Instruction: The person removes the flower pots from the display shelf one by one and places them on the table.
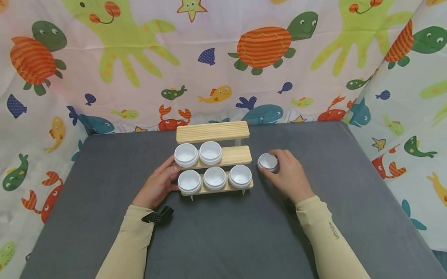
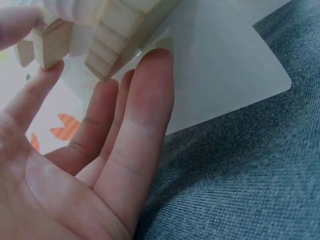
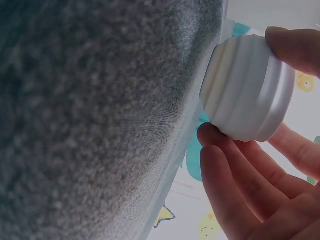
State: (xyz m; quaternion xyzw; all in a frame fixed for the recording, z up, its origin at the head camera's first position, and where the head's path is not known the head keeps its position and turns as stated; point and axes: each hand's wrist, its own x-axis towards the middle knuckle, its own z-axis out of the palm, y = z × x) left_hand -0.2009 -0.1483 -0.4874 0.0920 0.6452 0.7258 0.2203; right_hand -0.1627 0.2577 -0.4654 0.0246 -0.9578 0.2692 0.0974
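Note:
A small white cup (image 1: 268,162), round with stepped ridges, is pinched by my right hand (image 1: 288,174) just right of the stand. In the right wrist view the thumb and fingers hold this cup (image 3: 247,90) from opposite sides. A tiered wooden stand (image 1: 237,156) bears two similar cups (image 1: 211,152) on its middle shelf and three cups (image 1: 215,178) on its lowest. My left hand (image 1: 158,185) rests against the stand's left side. Its fingertips touch the wooden shelf ends (image 2: 107,55) in the left wrist view, beside a translucent side panel (image 2: 230,70).
Dark grey cloth (image 1: 227,238) covers the table. The stand's top shelf (image 1: 212,132) stands near the table's back edge. A curtain (image 1: 140,97) printed with sea animals hangs behind and along both sides. A black strap (image 1: 157,215) sits at the left wrist.

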